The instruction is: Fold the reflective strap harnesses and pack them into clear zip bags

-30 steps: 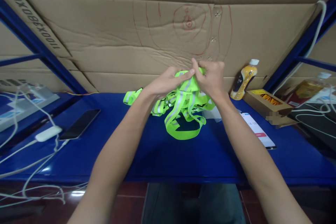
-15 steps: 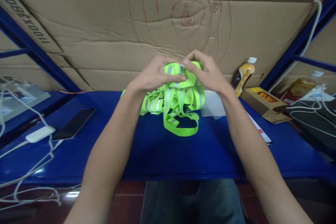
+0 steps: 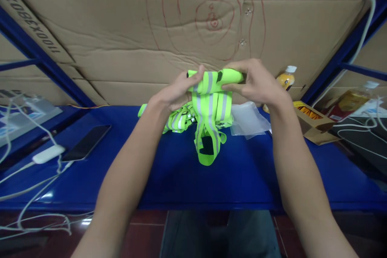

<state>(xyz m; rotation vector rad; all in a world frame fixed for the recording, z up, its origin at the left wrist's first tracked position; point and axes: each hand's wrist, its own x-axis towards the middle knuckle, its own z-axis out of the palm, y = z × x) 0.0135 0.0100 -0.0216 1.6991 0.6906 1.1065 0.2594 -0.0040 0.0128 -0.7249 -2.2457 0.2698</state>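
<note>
Pinched by the left hand (image 3: 181, 90) and the right hand (image 3: 256, 82), both nearly closed, a bright green strap (image 3: 208, 107) with grey stripes is held up over the middle of the table; some fingers hide behind it, so nobody can tell how hard they squeeze. Behind stands the big cardboard wall (image 3: 105, 64), with red rings drawn on it and "1100X380X" printed on its left part, the rest cut off. On the blue table (image 3: 181, 181) sits a pile of green straps (image 3: 179, 119), partly behind the left wrist; whether it joins the held strap is hard to see. Half a second ago the hanging loop was wider; now it is thin. The right arm covers part of the brown box (image 3: 317, 129). More of the clear bag (image 3: 249, 120) shows now, but less of the yellow bottle (image 3: 286, 80), whose label is too blurry to read.
</note>
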